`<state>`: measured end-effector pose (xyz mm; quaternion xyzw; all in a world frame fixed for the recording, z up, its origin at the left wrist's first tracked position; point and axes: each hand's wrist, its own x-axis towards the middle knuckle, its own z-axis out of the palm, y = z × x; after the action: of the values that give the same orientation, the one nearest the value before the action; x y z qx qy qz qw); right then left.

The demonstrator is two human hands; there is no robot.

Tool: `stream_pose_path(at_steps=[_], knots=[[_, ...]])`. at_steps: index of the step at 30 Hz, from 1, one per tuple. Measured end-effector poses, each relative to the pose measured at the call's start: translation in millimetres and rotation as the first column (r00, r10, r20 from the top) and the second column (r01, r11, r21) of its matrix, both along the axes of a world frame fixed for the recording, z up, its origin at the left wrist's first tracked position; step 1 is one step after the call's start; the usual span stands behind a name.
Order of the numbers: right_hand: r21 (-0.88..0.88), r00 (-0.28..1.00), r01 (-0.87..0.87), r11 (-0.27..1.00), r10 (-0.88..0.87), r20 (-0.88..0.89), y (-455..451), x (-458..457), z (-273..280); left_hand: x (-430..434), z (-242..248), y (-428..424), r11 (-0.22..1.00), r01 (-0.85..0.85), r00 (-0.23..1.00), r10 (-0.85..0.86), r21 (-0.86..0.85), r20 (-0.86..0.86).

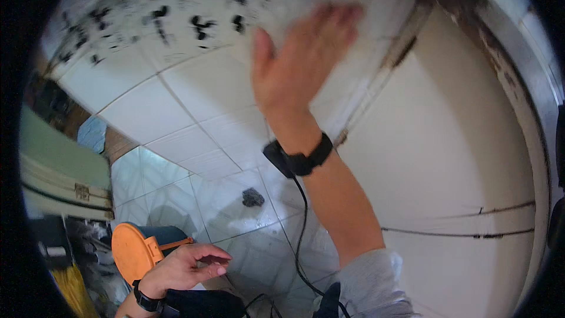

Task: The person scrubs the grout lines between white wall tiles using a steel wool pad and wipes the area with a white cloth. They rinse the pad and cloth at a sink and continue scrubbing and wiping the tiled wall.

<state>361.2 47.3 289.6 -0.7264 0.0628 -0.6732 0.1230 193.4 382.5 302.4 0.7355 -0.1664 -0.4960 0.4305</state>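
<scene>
My right hand [306, 53] is stretched forward over a white tiled wall [207, 84], its back towards me. The hand is blurred; its thumb stands apart from the fingers, and nothing shows in it. I cannot tell whether the palm touches the tiles. Black motifs [202, 26] and small marks cover the upper tiles. Low down, my left hand [194, 267] is loosely curled with thumb and fingers apart, holding nothing visible. It hovers near an orange lid [132, 251] on a dark container. A grey crumpled rag [253, 197] lies on the floor tiles beyond it.
A black cable [304, 216] runs down from the black wristband [311, 157] on my right arm. At right is a pale panel [446, 150] with dark-stained edges. Yellow bristles [75, 287] and a light-green surface [62, 145] are at left. Wet spots glint near the rag.
</scene>
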Motion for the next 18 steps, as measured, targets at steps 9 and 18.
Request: stream_pose_path(at_steps=[9,18], knots=[[0.275,0.994,-0.103,0.956,0.111,-0.014,9,-31,-120,21,-9,-11,0.980,-0.200,0.979,0.200,-0.009,-0.047],[0.808,0.670,0.438,0.393,0.456,-0.586,1,-42,-334,7,-4,-25,0.992,-0.099,0.993,0.104,0.078,-0.058]])
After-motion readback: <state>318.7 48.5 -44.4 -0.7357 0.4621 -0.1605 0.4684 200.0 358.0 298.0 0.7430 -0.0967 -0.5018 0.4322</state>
